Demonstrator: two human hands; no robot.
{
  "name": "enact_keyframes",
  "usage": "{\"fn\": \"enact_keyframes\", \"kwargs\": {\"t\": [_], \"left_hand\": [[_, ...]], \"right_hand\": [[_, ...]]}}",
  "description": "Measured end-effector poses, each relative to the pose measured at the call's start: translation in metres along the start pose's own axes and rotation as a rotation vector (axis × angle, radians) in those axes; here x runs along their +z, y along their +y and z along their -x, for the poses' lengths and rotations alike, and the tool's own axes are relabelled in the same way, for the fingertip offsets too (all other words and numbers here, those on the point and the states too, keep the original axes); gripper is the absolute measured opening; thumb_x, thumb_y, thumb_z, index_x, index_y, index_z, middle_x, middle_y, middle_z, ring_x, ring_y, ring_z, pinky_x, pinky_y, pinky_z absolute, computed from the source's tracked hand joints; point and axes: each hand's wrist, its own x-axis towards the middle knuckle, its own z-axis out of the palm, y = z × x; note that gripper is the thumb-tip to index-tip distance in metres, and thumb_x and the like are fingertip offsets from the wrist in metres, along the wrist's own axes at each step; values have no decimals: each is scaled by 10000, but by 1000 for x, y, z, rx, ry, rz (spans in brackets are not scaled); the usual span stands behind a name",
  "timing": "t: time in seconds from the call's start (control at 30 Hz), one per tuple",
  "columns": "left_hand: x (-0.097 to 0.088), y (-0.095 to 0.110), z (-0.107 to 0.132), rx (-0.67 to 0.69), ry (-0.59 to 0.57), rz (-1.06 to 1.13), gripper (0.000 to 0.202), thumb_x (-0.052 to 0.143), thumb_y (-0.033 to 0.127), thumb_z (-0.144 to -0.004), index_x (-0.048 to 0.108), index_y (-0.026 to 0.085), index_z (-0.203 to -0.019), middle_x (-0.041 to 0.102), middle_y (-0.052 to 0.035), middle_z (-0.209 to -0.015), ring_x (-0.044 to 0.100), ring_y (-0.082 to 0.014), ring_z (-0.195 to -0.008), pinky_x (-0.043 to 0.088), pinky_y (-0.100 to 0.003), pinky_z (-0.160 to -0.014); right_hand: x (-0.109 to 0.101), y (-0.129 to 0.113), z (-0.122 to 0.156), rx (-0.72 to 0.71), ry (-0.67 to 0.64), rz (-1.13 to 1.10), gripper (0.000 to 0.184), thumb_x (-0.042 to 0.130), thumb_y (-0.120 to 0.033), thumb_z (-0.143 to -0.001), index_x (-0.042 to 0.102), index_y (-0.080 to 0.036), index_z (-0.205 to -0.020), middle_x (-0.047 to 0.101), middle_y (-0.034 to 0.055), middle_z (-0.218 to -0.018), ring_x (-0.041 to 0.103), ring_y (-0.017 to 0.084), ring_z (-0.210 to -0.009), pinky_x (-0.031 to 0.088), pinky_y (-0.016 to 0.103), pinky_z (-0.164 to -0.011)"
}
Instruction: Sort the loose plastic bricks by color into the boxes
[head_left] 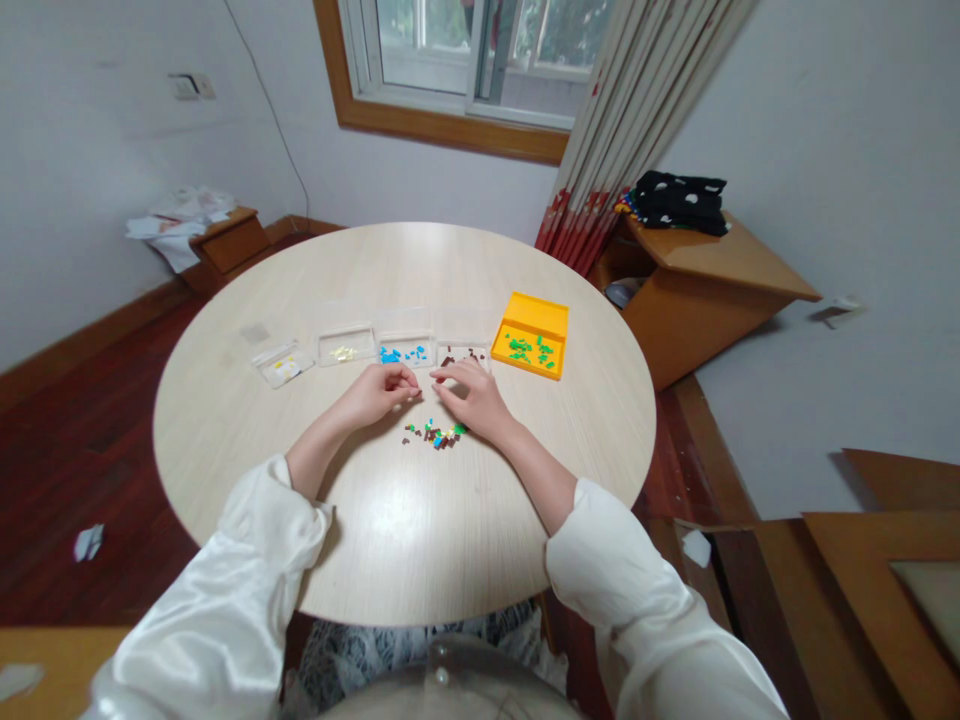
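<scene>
My left hand (381, 392) is above the table with thumb and fingers pinched; a tiny dark bit at the fingertips looks like a small brown piece. Facing it, my right hand (472, 400) has thumb and index finger apart with nothing seen between them. Just below the hands lies a loose pile of small building bricks (441, 436) in brown, green, blue and yellow. Behind my right hand, partly hidden, is a clear tray of brown pieces (466, 354). A clear tray with blue pieces (394, 355) stands behind my left hand.
On the round table (382, 540) are an open yellow box (529, 312) of green pieces, a clear tray (325, 350) with pale yellow pieces and a small plastic bag (285, 368). A wooden cabinet (720, 300) stands at right, beside the curtain (622, 110).
</scene>
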Motion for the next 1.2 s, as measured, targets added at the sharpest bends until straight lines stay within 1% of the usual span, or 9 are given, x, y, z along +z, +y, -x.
{"fn": "enact_keyframes", "kwargs": {"t": [0.13,0.33,0.43,0.57,0.7,0.8,1.0,1.1,1.2], "left_hand": [[8,5,1,-21,-1,76,218,670,309,-687,529,157,-753,573,23,-614,531,-106,-569,367,-226,-558],[10,10,4,-45,8,136,311,691,363,-679,470,179,-797,582,37,-622,532,-103,-548,341,-206,-516],[10,9,3,-41,24,130,284,679,364,-682,502,168,-785,592,21,-611,530,-105,-540,340,-211,-511],[7,6,0,-29,81,114,230,634,368,-708,563,153,-752,644,-28,-674,554,-120,-586,396,-244,-570],[-1,6,1,-50,88,-4,175,607,324,-722,603,150,-711,627,-28,-649,532,-119,-577,395,-252,-572],[-8,9,5,-47,11,-100,156,590,292,-726,630,142,-709,622,-28,-652,521,-115,-589,391,-250,-580],[-17,14,12,-78,-286,-196,203,613,320,-704,656,132,-767,649,-42,-714,555,-127,-652,412,-252,-632],[-18,10,13,-89,-359,-247,237,621,333,-688,659,130,-803,619,-19,-677,527,-116,-616,384,-232,-591],[-17,7,13,-73,-385,-319,247,620,317,-671,667,133,-830,584,0,-657,493,-108,-597,354,-220,-564]], "right_hand": [[2,-3,0,-20,-82,-16,69,635,-241,-818,693,-227,-851,705,33,-837,593,183,-837,469,354,-811],[1,-4,1,-30,-90,-33,72,623,-236,-833,692,-218,-826,691,31,-814,583,174,-828,460,340,-799],[1,-4,1,-35,-71,-36,71,628,-236,-831,685,-202,-804,687,36,-796,581,174,-814,457,337,-789],[0,-1,1,-27,-26,-26,56,627,-187,-816,666,-194,-775,689,37,-790,589,177,-804,448,341,-793],[-3,5,-1,29,72,-10,74,612,-152,-800,654,-203,-768,690,31,-795,599,183,-810,453,344,-792],[-8,11,-2,78,161,2,81,603,-143,-790,648,-198,-753,685,32,-776,601,184,-780,459,336,-758],[-17,23,-5,200,264,107,93,585,-144,-777,642,-204,-734,676,26,-756,597,192,-770,459,343,-763],[-17,29,-5,231,286,156,91,586,-154,-775,648,-204,-730,675,31,-753,588,199,-758,455,351,-766],[-16,34,-4,261,295,188,101,580,-160,-778,663,-205,-743,682,39,-766,582,208,-759,451,357,-766]]}}
